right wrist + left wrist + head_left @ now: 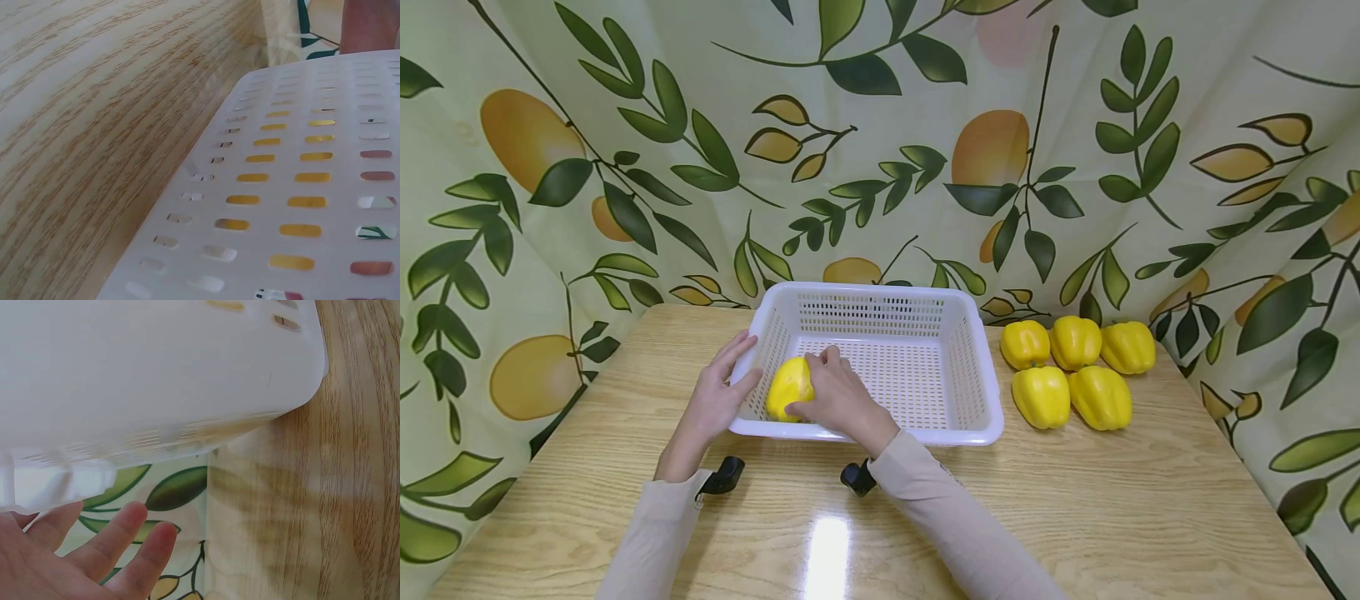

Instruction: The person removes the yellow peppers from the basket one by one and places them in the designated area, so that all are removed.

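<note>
A white plastic basket [955, 436] with slotted walls stands on the wooden table. Inside its left front corner is a yellow bell pepper [788, 390], which my right hand [842, 396] grips with fingers behind and thumb in front. My left hand [711, 404] holds the basket's left rim, thumb over the inside edge and fingers outside. Those spread fingers [150, 556] show below the basket's outer wall [156, 369] in the left wrist view. Through the slots of the front wall, the right wrist view catches the pepper's yellow skin [307, 201]; the right hand is largely hidden there.
Several more yellow bell peppers [1041, 397] sit in two rows on the table [1120, 508], right of the basket. A curtain printed with fruit and leaves [880, 125] hangs behind and along both sides. Black wrist devices [722, 475] stick out from the sleeves.
</note>
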